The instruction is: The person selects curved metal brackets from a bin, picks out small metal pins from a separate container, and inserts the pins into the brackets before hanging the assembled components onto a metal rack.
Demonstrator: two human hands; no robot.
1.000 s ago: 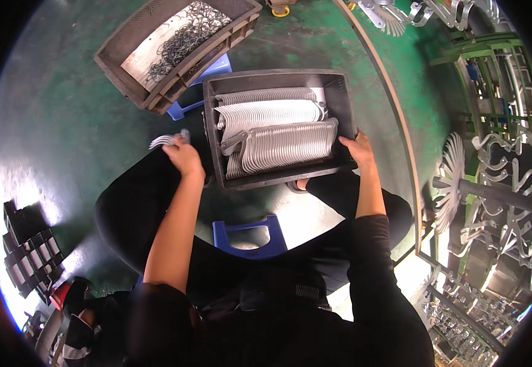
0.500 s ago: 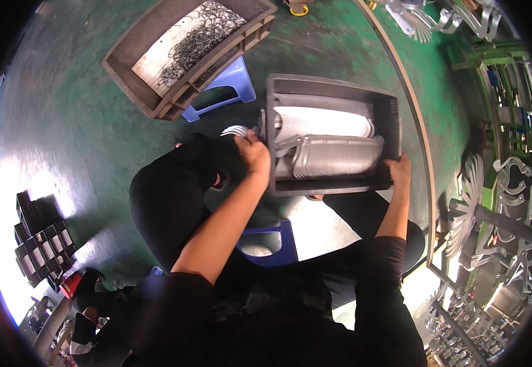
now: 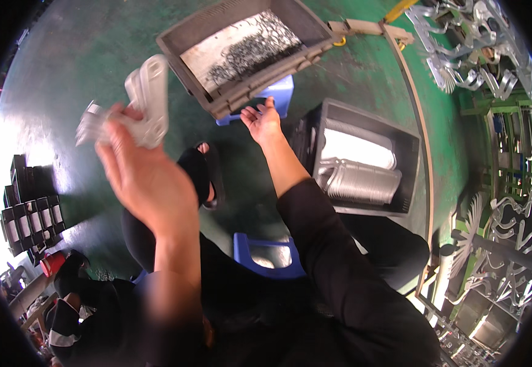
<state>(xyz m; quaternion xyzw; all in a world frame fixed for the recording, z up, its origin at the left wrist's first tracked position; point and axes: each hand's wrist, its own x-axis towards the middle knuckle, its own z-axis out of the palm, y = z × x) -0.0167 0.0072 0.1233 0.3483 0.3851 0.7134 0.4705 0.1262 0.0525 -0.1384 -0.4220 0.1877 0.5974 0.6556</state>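
Note:
Raised at the left, my left hand (image 3: 150, 183) is closed around a small bunch of curved silvery metal brackets (image 3: 151, 101); motion blurs them a little. My right hand (image 3: 263, 125) reaches forward, palm up and fingers apart, with nothing seen in it. It is just below the near side of a grey-brown plastic crate (image 3: 247, 90). Inside that crate, a heap of small dark wire hooks or rings (image 3: 260, 49) lies on a pale sheet. Right of my right forearm stands a dark grey crate (image 3: 409, 160) with rows of nested metal brackets (image 3: 364, 181).
A blue plastic stool (image 3: 280, 95) stands under the far crate, and another blue stool (image 3: 269, 269) is beneath me. Racks with hanging metal brackets (image 3: 483, 49) line the right. Black boxes (image 3: 30, 220) are stacked at the left. Another person (image 3: 70, 318) is at lower left.
My right hand has let go of the dark grey crate's edge and moved left to the far crate. My left hand has lifted the brackets up and left. The view has shifted.

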